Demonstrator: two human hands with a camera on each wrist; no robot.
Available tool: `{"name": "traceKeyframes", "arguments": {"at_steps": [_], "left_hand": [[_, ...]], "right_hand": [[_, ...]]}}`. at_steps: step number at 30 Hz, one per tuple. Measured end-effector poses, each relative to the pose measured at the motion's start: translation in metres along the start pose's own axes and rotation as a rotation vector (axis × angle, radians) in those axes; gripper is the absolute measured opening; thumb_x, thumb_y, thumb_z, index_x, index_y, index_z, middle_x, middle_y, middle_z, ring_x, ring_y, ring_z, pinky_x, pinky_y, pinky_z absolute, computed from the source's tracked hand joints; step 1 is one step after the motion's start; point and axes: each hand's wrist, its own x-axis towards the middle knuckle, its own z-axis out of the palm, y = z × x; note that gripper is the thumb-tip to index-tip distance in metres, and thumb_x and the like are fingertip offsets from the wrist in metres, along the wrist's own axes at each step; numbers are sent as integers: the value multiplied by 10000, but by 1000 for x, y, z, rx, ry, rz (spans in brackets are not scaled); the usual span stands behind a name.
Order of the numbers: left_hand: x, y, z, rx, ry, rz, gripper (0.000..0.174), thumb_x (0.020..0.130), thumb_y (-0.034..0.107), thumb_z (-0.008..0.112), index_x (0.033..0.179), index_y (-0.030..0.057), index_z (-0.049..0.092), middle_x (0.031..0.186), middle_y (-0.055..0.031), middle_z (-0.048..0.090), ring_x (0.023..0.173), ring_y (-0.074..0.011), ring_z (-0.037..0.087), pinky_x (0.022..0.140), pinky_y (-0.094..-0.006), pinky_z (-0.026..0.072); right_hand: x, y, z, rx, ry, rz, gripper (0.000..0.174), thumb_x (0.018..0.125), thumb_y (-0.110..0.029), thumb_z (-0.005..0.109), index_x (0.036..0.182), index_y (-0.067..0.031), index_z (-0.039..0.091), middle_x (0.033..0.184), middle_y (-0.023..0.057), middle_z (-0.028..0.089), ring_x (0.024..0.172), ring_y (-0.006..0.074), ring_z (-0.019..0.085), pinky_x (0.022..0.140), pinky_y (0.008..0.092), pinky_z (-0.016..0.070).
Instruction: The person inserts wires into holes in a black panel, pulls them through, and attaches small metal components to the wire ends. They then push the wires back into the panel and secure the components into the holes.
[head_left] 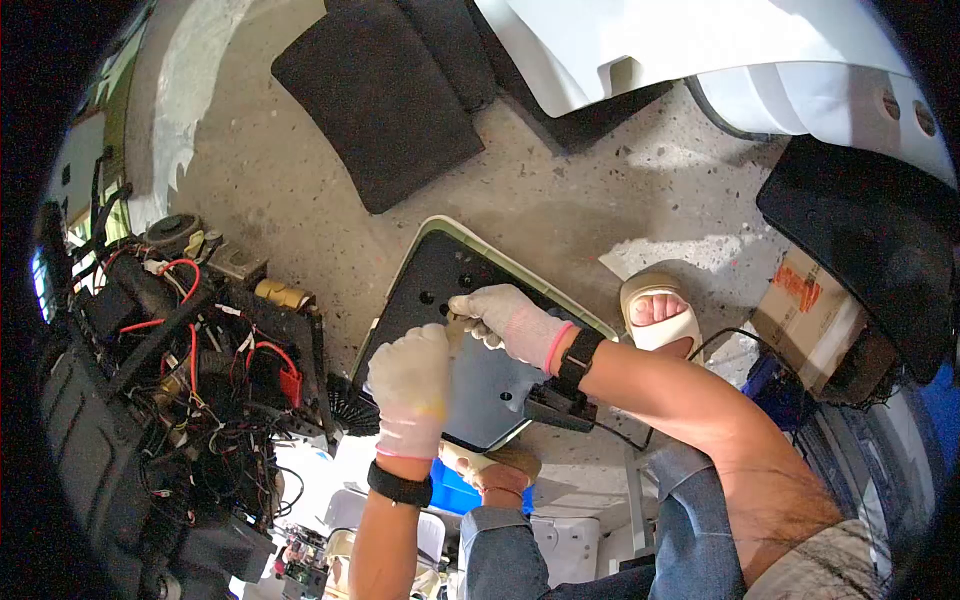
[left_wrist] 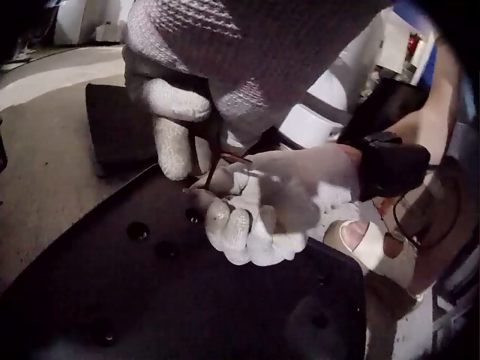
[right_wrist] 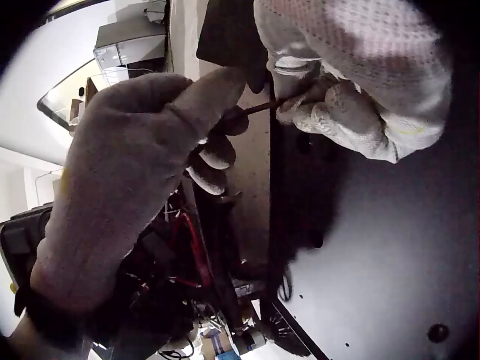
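Note:
Two hands in whitish knitted gloves meet above a black panel [head_left: 400,300] with round holes. The left hand [head_left: 410,385] and the right hand [head_left: 510,322] pinch a thin brown strip or wire between them. In the right wrist view, this thin piece [right_wrist: 262,108] spans from the left hand's fingertips [right_wrist: 142,165] to the right hand's curled fingers [right_wrist: 367,75]. The left wrist view has the thin piece [left_wrist: 213,171] between the left hand [left_wrist: 247,52] above and the right hand [left_wrist: 262,210] below. The fingers cover its ends.
On the left stands a machine frame [head_left: 130,370] with tangled red and black wires. Black mats [head_left: 375,110] lie on the speckled floor beyond the panel. A small black device [head_left: 560,405] with a cable rests at the panel's right edge; a cardboard box [head_left: 805,320] is farther right.

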Motion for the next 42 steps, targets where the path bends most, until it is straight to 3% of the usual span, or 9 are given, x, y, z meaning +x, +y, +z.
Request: {"name": "traceKeyframes", "arguments": {"at_steps": [10, 12, 16, 19, 23, 30, 34, 41, 42], "left_hand": [[2, 2, -10, 10, 52, 111, 304, 841, 378, 524, 784, 87, 595, 660, -94, 598, 596, -240, 612, 537, -358, 462], [9, -2, -9, -1039, -176, -337, 332, 861, 387, 508, 845, 71, 608, 671, -65, 604, 511, -163, 575, 495, -285, 420], [7, -10, 2, -1661, -382, -598, 337, 880, 370, 485, 909, 52, 590, 750, -134, 604, 543, -191, 571, 502, -321, 421], [0, -8, -5, -425, 474, 66, 331, 842, 371, 540, 875, 46, 589, 747, -131, 607, 554, -242, 578, 506, -339, 423], [-2, -15, -7, -65, 39, 87, 324, 826, 348, 576, 891, 32, 604, 778, -125, 616, 579, -238, 594, 490, -353, 428], [-4, 0, 6, -1707, -447, -602, 402, 857, 370, 533, 985, -10, 563, 833, -101, 624, 668, -185, 622, 537, -302, 450], [-9, 1, -6, -307, 197, -15, 383, 799, 408, 582, 980, 70, 588, 805, -124, 612, 747, -277, 600, 613, -387, 448], [-2, -5, 7, -337, 84, -38, 349, 840, 402, 539, 901, 64, 600, 748, -122, 609, 605, -262, 594, 515, -364, 420], [2, -6, 4, -1011, -118, -334, 337, 854, 382, 524, 890, 56, 600, 745, -121, 614, 583, -245, 594, 506, -359, 417]], "right_hand": [[2, 2, -1, 59, -25, -15, 207, 805, -236, 587, 733, -46, 629, 616, 27, 541, 481, 119, 431, 419, 259, 314], [5, 3, -3, 70, -5, 2, 209, 804, -240, 586, 737, -48, 634, 620, 27, 545, 484, 119, 429, 421, 260, 315], [8, 3, -1, 48, 28, -80, 208, 809, -249, 581, 719, -65, 616, 606, 13, 523, 484, 109, 420, 423, 261, 316], [7, -1, -2, 51, 13, -18, 213, 808, -258, 582, 720, -66, 615, 597, 14, 513, 497, 117, 428, 432, 272, 328], [12, 3, -5, 85, -56, 47, 217, 807, -260, 585, 750, -55, 629, 608, 25, 527, 516, 135, 450, 447, 284, 345], [3, 0, 1, 102, 64, 16, 211, 799, -255, 600, 718, -63, 630, 616, 37, 553, 506, 127, 454, 445, 277, 348], [9, 1, 0, 49, 23, 0, 208, 801, -239, 596, 725, -49, 632, 619, 48, 571, 525, 128, 475, 468, 275, 368], [2, 4, 2, 125, 22, -97, 212, 815, -224, 571, 748, -34, 635, 618, 38, 573, 512, 114, 466, 448, 262, 357], [3, 3, 0, 124, 25, -98, 212, 815, -224, 571, 748, -34, 635, 618, 38, 573, 512, 114, 466, 448, 262, 357]]}}
